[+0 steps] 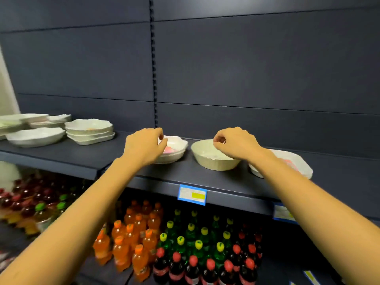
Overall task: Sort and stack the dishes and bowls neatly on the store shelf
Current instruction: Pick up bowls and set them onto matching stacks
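Mostly the risk sits at the front edge of the shelf (205,177): the round bowl (216,161) and the scalloped bowl (176,149) stand side by side near it, not touching. A one-sided rim lift could tilt either one so it slides off onto the bottles (185,243) below. The glazed ware is likely slick and chips if knocked together. The left hand (144,145) has fingers curled at the scalloped bowl's near rim, looks like a pinch. The right hand (234,142) is curled over the round bowl, cannot tell if it holds the rim. The right forearm lies across a flat dish (298,161) with something pink in it, so pulling back low could drag it. Around: dish stack (90,130) well to the left, probable target, with loose dishes (35,136) beside it crowding the spot; mismatched shapes would nest badly. Price tag (192,194) on the shelf lip, not in the way
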Demonstrator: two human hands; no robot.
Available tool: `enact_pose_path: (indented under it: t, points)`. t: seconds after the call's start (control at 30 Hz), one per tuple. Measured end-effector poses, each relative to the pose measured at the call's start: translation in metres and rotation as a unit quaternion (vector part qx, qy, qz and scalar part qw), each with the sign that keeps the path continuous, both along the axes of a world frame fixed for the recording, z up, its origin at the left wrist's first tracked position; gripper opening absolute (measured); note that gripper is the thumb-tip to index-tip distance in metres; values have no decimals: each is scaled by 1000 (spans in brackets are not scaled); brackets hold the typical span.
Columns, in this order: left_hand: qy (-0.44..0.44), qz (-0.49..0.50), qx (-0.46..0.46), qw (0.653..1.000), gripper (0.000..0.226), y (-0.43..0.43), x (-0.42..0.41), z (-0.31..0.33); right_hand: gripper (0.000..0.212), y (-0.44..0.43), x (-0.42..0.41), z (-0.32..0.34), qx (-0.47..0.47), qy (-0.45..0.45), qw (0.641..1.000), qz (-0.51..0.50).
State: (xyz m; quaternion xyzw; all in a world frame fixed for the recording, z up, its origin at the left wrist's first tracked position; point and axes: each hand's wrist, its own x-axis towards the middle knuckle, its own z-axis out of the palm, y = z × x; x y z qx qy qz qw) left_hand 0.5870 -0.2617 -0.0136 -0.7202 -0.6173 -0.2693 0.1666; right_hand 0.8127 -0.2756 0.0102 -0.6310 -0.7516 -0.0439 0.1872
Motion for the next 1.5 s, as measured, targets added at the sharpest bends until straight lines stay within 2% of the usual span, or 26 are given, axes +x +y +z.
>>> enact_pose_path:
  t: [0.3, 0.63, 0.8, 1.0, 1.33, 1.5]
  points:
    - [-18, 43, -45, 998, 31, -19, -148, -3, 32, 16, -151, -1, -19, -13, 994, 110]
    - [-14, 55, -65, 996, 38, -31, -292, -12, 32, 30, -295, -15, -26, 5, 990, 137]
    - [-25, 56, -87, 994, 40, -23, -338, -19, 33, 46, -343, -18, -36, -11, 991, 126]
    - [-18, 60, -60, 996, 39, 4, -370, -19, 33, 80, -379, -21, -33, -34, 993, 104]
    - [2, 39, -73, 997, 42, 99, -403, -4, 39, 166, -410, -13, -19, -36, 999, 33]
    - [11, 26, -68, 997, 44, 147, -416, 0, 35, 205, -414, -7, -8, -36, 999, -32]
